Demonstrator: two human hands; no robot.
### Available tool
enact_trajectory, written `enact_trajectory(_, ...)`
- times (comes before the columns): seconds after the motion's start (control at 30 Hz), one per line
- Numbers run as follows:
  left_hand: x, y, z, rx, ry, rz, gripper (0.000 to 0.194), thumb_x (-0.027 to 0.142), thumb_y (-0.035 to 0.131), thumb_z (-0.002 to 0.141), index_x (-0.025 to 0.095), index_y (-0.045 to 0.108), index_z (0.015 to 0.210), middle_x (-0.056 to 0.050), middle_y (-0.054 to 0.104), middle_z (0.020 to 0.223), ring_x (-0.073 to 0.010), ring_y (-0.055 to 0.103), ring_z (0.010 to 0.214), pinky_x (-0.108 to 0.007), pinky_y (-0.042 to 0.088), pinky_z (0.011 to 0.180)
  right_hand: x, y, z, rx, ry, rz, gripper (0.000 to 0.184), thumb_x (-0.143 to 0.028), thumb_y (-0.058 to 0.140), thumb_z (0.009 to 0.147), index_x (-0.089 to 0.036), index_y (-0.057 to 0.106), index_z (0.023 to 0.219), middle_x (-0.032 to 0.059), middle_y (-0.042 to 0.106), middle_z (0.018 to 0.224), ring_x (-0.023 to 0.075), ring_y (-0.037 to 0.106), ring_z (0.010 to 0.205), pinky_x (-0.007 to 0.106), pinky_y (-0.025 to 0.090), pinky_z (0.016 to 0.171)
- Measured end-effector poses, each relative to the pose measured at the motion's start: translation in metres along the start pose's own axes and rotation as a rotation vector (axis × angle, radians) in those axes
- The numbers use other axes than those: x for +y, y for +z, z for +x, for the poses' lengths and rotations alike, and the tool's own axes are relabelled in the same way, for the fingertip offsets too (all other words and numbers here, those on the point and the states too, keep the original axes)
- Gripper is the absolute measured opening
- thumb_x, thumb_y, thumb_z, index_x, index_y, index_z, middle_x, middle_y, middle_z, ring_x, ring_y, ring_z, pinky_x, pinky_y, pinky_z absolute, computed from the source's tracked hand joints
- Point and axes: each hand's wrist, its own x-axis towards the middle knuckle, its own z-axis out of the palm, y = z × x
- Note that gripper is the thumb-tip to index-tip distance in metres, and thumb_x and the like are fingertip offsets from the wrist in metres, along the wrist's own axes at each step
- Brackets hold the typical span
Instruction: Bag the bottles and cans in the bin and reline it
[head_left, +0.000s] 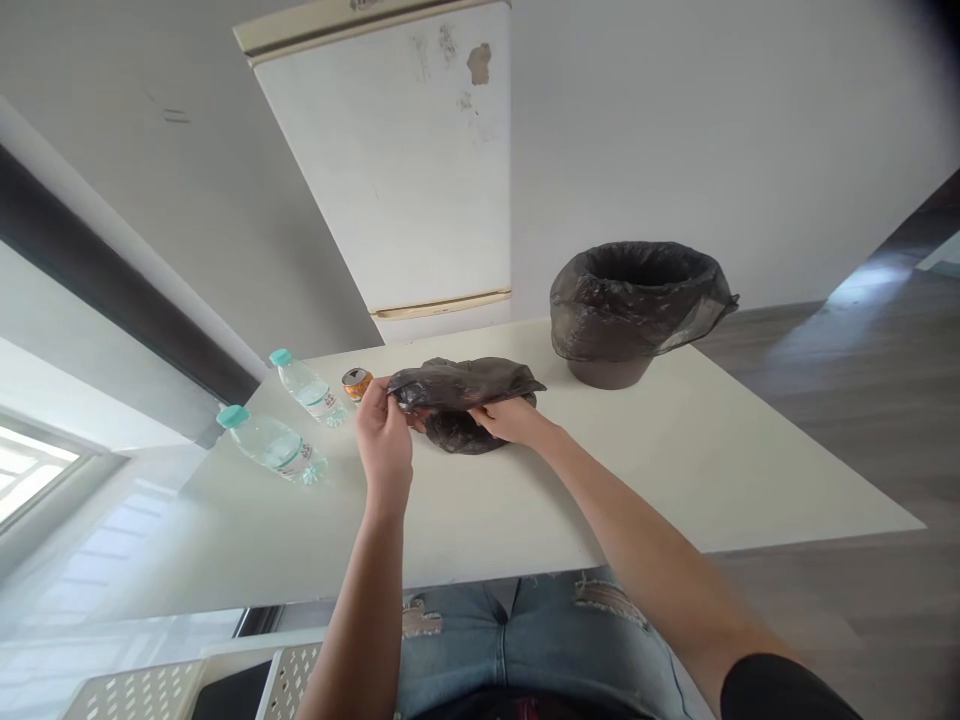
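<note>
A thin black garbage bag (469, 380) is bunched up just above the white table, with a dark lower part hanging under its upper fold. My left hand (384, 425) is closed on the bag's left end, thumb on top. From the right, my right hand (516, 418) reaches under the upper fold and grips the bag there; its fingertips are partly hidden by the plastic. Just behind my left hand an orange can (356, 381) stands on the table.
Two clear water bottles with green caps, a nearer bottle (274, 447) and a farther bottle (307, 388), stand at left. A brown bin (611, 372) lined with a black bag (637, 310) stands at the table's back right. Behind is a white fridge (405, 170).
</note>
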Motion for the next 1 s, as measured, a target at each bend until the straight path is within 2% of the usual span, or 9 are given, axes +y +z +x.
enact_trajectory(0.27, 0.01, -0.004, -0.007, 0.049, 0.087, -0.082, 0.018, 0.04, 0.065, 0.098, 0.022, 0.067, 0.099, -0.002, 0.062, 0.089, -0.0105, 0.058, 0.066, -0.02, 0.048, 0.048, 0.002, -0.004, 0.0, -0.371, 0.019, -0.016, 0.037, -0.038, 0.068, 0.094, -0.024, 0.072, 0.128, 0.0103, 0.074, 0.121, 0.031, 0.069, 0.107, 0.035, 0.051, 0.085)
enact_trajectory(0.37, 0.009, -0.002, -0.007, 0.019, 0.051, -0.07, 0.022, 0.043, 0.066, 0.098, 0.023, 0.064, 0.107, -0.004, 0.064, 0.095, -0.012, 0.063, 0.071, -0.019, 0.048, 0.047, 0.009, -0.001, 0.001, -0.419, -0.036, -0.005, 0.022, -0.027, 0.067, 0.091, -0.021, 0.079, 0.108, 0.0099, 0.072, 0.117, 0.0277, 0.068, 0.102, 0.033, 0.048, 0.083)
enact_trajectory(0.47, 0.007, -0.002, -0.008, 0.007, 0.037, -0.077, 0.032, 0.045, 0.071, 0.095, 0.024, 0.057, 0.115, -0.005, 0.065, 0.102, -0.0139, 0.068, 0.078, -0.019, 0.053, 0.053, 0.009, -0.006, 0.001, -0.37, -0.156, 0.039, 0.012, -0.028, 0.069, 0.089, -0.019, 0.077, 0.085, 0.0097, 0.067, 0.109, 0.0234, 0.063, 0.091, 0.034, 0.046, 0.083)
enact_trajectory(0.57, 0.006, -0.003, -0.011, 0.006, 0.077, -0.05, 0.04, 0.045, 0.074, 0.092, 0.025, 0.05, 0.119, -0.008, 0.062, 0.12, -0.0165, 0.07, 0.093, -0.022, 0.059, 0.062, 0.003, -0.015, 0.001, -0.366, -0.32, 0.2, 0.024, -0.037, 0.07, 0.091, -0.018, 0.071, 0.076, 0.009, 0.063, 0.111, 0.0216, 0.06, 0.094, 0.034, 0.044, 0.088)
enact_trajectory(0.63, 0.005, -0.003, -0.015, -0.009, 0.117, 0.001, 0.044, 0.043, 0.073, 0.093, 0.027, 0.047, 0.124, -0.011, 0.057, 0.135, -0.0194, 0.069, 0.107, -0.027, 0.063, 0.073, 0.0, -0.018, 0.001, -0.478, -0.362, 0.334, 0.034, -0.044, 0.068, 0.095, -0.018, 0.067, 0.074, 0.0057, 0.064, 0.099, 0.0179, 0.058, 0.085, 0.031, 0.044, 0.081)
enact_trajectory(0.7, 0.001, -0.003, -0.021, -0.009, 0.169, 0.111, 0.047, 0.042, 0.072, 0.094, 0.028, 0.045, 0.129, -0.012, 0.053, 0.143, -0.0233, 0.065, 0.121, -0.035, 0.063, 0.088, -0.001, -0.016, 0.001, -0.677, -0.349, 0.441, 0.041, -0.051, 0.065, 0.098, -0.018, 0.066, 0.074, 0.0007, 0.062, 0.08, 0.0134, 0.053, 0.069, 0.028, 0.041, 0.069)
enact_trajectory(0.77, -0.006, -0.002, -0.027, 0.0, 0.207, 0.331, 0.047, 0.042, 0.071, 0.094, 0.027, 0.048, 0.132, -0.013, 0.054, 0.142, -0.0277, 0.06, 0.131, -0.045, 0.056, 0.104, 0.0, -0.013, 0.002, -0.844, -0.337, 0.533, 0.041, -0.054, 0.064, 0.099, -0.017, 0.073, 0.085, -0.0001, 0.066, 0.077, 0.0126, 0.056, 0.066, 0.025, 0.042, 0.066)
enact_trajectory(0.9, -0.033, -0.001, -0.033, -0.024, 0.084, 0.798, 0.054, 0.049, 0.07, 0.092, 0.022, 0.058, 0.137, -0.02, 0.051, 0.147, -0.0404, 0.05, 0.141, -0.059, 0.041, 0.117, -0.001, -0.01, 0.003, -1.029, -0.304, 0.762, 0.048, -0.056, 0.065, 0.098, -0.014, 0.078, 0.118, 0.0111, 0.078, 0.112, 0.0222, 0.073, 0.105, 0.026, 0.053, 0.091)
enact_trajectory(1.0, -0.057, -0.005, -0.026, -0.078, -0.045, 0.897, 0.061, 0.051, 0.07, 0.091, 0.019, 0.059, 0.141, -0.023, 0.051, 0.152, -0.0431, 0.05, 0.143, -0.058, 0.043, 0.116, -0.007, -0.018, 0.003, -1.195, -0.253, 0.872, 0.056, -0.059, 0.067, 0.096, -0.011, 0.078, 0.123, 0.0152, 0.078, 0.118, 0.0243, 0.075, 0.108, 0.027, 0.056, 0.092)
